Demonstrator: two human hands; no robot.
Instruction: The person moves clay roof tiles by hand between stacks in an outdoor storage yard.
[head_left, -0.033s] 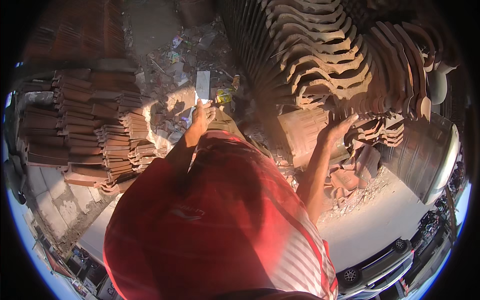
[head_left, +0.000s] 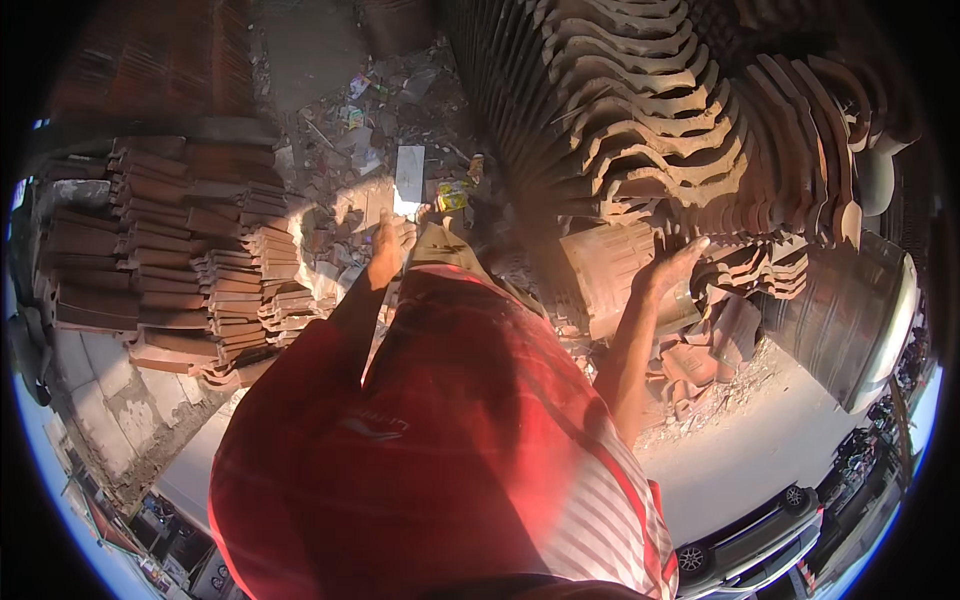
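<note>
Our left hand (head_left: 387, 250) has slipped slightly toward eight o'clock, loosely spread, seemingly empty. Our right hand (head_left: 672, 265), unclenched, lies near the roof tiles (head_left: 652, 103) at one o'clock, perhaps between grips; taking one calls for curling round an edge. They look wavy, dusty, reddish-brown, closely ranked.

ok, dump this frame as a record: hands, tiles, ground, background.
left hand: open, nothing visible in it
right hand: open, by the right tile stack; contact unclear
other tiles: left tile stack, broken tiles
ground: rubble with a white flat piece and yellow wrapper
clothing: red shirt
background: car, lower right
</note>
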